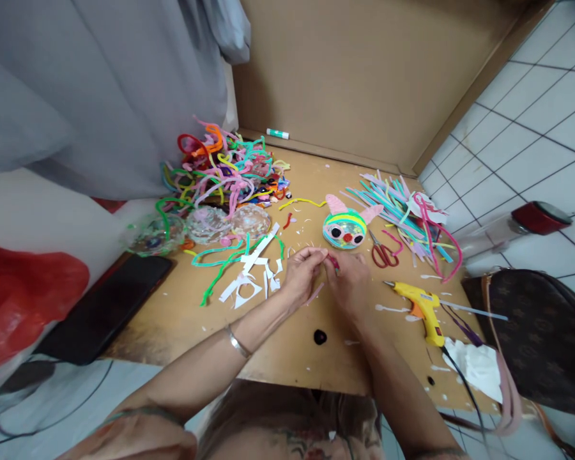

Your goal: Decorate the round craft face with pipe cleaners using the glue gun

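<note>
Head view looks down on a low wooden table [278, 358] strewn with craft bits. Both hands meet near its middle: the left hand [303, 271] and right hand [347, 284] are closed, fingertips pinched together on a short pink pipe cleaner [333, 263], its loose end trailing below the left hand. Just beyond the hands sits a round craft face [345, 229] with pink ears, big eyes and a red nose. Red scissors [382, 254] lie just right of it, and a yellow glue gun [421, 308] lies near the right wrist, its cord running off the table edge. A tangle of pipe cleaners [220, 169] is heaped at the far left. The gun's nozzle, likely hot, points toward the right forearm, so a sideways reach could brush it; the snagged cord might drag the gun off
</note>
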Demonstrator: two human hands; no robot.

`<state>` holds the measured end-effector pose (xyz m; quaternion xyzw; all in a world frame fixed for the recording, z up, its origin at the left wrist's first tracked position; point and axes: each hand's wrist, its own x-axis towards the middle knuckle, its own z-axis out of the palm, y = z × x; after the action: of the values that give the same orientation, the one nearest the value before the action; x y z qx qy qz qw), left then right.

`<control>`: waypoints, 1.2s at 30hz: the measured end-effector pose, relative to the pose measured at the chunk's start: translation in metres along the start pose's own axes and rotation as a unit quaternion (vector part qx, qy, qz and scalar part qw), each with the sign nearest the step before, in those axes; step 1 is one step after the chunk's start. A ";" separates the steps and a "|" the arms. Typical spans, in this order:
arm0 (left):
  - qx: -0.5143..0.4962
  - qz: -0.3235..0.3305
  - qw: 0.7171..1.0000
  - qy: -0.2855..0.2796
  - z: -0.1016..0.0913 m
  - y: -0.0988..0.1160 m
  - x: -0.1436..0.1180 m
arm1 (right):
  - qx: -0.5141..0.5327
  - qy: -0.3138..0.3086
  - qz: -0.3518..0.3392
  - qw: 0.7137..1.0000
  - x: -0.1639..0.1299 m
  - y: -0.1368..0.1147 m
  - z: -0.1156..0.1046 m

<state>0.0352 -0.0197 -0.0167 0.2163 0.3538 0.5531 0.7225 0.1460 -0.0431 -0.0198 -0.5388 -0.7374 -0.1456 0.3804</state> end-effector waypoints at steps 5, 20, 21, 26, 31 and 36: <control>0.033 -0.004 0.999 -0.036 -0.003 0.003 0.002 | 0.035 -0.029 -0.022 0.999 0.004 0.012 -0.010; 0.210 0.006 0.968 -0.136 -0.011 0.028 0.009 | 0.180 -0.121 0.003 0.976 0.014 0.023 -0.025; 0.198 0.008 0.970 -0.140 -0.010 0.029 0.009 | 0.186 -0.118 0.006 0.975 0.015 0.023 -0.025; 0.152 -0.019 0.977 -0.148 -0.008 0.032 0.009 | 0.145 -0.086 0.027 0.985 0.016 0.025 -0.027; 0.110 -0.024 0.987 -0.116 -0.006 0.030 0.009 | 0.118 -0.049 0.026 0.991 0.018 0.023 -0.028; 0.080 -0.009 0.993 -0.086 -0.005 0.027 0.008 | 0.151 -0.024 0.013 0.988 0.016 0.013 -0.025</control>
<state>0.0152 -0.0044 -0.0032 0.3170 0.3351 0.4957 0.7358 0.1653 -0.0428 0.0059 -0.4881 -0.7530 -0.0151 0.4410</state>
